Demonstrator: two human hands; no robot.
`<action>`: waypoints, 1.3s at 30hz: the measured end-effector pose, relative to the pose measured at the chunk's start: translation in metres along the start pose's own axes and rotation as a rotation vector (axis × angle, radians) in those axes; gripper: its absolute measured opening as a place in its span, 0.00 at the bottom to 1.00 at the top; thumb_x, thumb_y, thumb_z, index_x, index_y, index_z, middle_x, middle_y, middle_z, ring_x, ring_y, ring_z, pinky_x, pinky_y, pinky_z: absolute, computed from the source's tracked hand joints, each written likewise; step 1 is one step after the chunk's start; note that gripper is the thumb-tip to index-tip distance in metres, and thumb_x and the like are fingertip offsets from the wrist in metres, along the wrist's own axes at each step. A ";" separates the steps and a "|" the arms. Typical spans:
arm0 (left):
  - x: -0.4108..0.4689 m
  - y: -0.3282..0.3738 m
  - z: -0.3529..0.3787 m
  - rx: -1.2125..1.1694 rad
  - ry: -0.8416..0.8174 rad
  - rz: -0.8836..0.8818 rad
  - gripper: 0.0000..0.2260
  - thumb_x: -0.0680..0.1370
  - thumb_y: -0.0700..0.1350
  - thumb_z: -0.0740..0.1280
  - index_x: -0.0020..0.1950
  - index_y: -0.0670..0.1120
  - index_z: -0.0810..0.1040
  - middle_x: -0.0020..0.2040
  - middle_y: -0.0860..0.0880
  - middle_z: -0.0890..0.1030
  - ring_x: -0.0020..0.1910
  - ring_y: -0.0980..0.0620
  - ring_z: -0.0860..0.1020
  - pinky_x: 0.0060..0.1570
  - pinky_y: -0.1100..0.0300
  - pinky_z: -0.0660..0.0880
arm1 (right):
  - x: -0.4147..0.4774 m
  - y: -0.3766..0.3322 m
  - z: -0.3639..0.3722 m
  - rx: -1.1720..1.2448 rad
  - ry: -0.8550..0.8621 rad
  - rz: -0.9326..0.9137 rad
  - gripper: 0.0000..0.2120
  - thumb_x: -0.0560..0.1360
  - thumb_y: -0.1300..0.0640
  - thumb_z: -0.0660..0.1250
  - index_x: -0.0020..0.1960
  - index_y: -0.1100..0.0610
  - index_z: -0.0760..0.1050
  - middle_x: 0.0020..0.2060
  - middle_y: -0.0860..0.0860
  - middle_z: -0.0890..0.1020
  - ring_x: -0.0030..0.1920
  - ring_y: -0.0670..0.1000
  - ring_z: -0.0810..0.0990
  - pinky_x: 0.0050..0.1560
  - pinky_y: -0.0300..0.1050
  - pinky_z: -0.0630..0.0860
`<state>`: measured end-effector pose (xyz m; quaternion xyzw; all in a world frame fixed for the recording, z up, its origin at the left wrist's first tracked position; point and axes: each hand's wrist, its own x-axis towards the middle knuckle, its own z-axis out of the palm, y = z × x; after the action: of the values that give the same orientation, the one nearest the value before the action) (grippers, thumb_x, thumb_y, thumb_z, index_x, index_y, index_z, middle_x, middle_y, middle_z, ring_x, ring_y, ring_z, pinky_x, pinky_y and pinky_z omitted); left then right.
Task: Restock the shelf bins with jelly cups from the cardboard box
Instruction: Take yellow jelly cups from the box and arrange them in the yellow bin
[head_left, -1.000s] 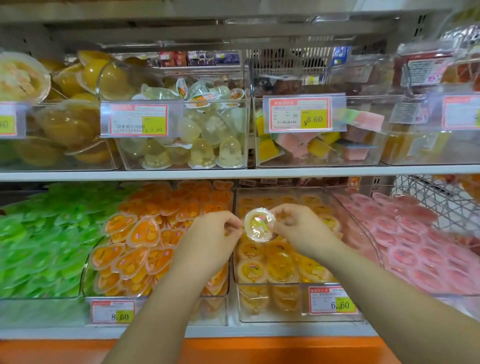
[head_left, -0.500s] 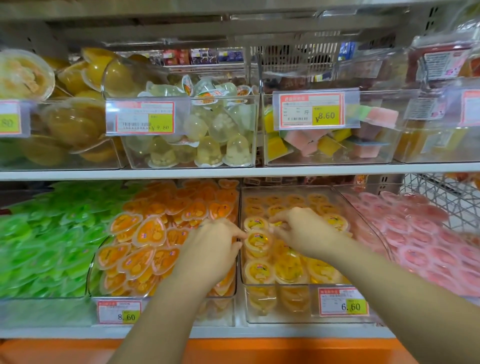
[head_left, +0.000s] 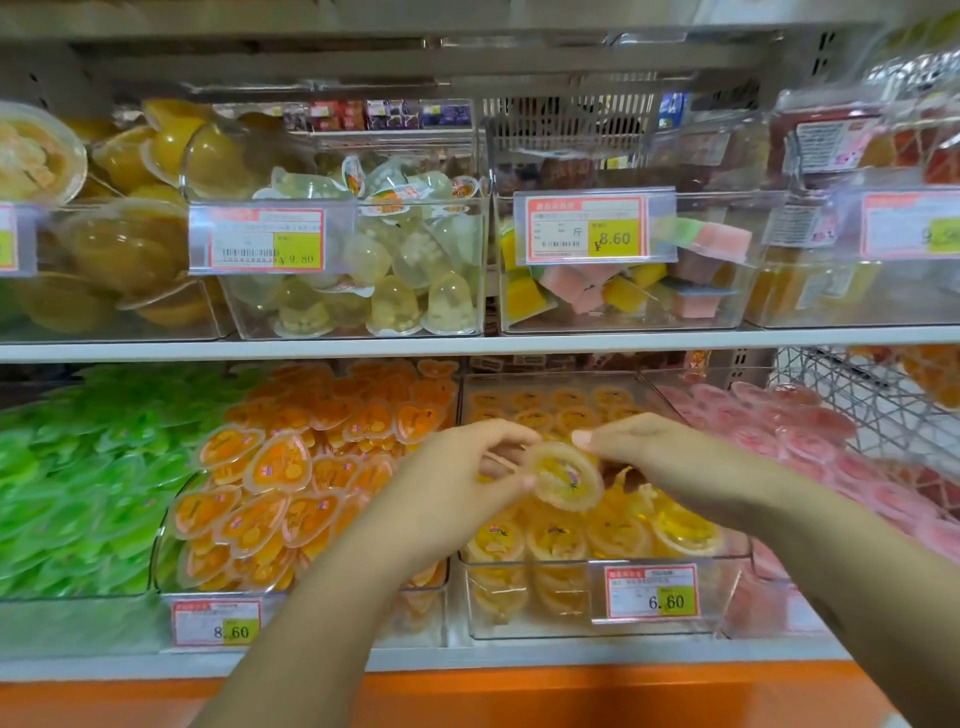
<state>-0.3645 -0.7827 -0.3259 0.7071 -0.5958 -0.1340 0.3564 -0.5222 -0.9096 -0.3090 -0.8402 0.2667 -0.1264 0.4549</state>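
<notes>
Over the yellow bin (head_left: 524, 616) we pinch one jelly cup (head_left: 566, 475): left grip (head_left: 457, 486) curled at its left rim, right grip (head_left: 667, 457) on its top edge.

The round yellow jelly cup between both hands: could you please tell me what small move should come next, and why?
Probably lower the round yellow jelly cup into the clear plastic bin tagged 6.60 below it: the left hand and right hand pinch it above rows of matching cups there.
</notes>
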 end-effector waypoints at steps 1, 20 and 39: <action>0.001 0.003 0.003 -0.056 -0.004 -0.005 0.10 0.76 0.48 0.69 0.56 0.57 0.77 0.50 0.58 0.80 0.47 0.63 0.79 0.51 0.62 0.77 | -0.001 0.000 0.000 0.026 -0.020 0.008 0.20 0.79 0.47 0.59 0.33 0.52 0.78 0.28 0.43 0.76 0.31 0.42 0.72 0.43 0.42 0.66; 0.006 -0.012 0.023 0.652 0.111 -0.094 0.13 0.81 0.50 0.58 0.63 0.61 0.73 0.63 0.62 0.75 0.72 0.57 0.61 0.72 0.44 0.41 | 0.041 0.036 0.002 -0.556 0.309 -0.029 0.04 0.75 0.48 0.66 0.41 0.40 0.74 0.40 0.42 0.79 0.55 0.50 0.75 0.58 0.48 0.68; 0.000 -0.027 0.028 0.805 -0.097 -0.115 0.18 0.83 0.51 0.50 0.73 0.64 0.58 0.76 0.56 0.58 0.76 0.47 0.48 0.69 0.35 0.39 | 0.026 0.047 0.036 -1.014 0.252 -0.204 0.15 0.76 0.45 0.63 0.63 0.39 0.74 0.61 0.41 0.78 0.65 0.49 0.67 0.69 0.48 0.44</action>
<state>-0.3618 -0.7911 -0.3635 0.8151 -0.5763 0.0568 0.0147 -0.5000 -0.9208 -0.3689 -0.9545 0.2641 -0.1252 -0.0587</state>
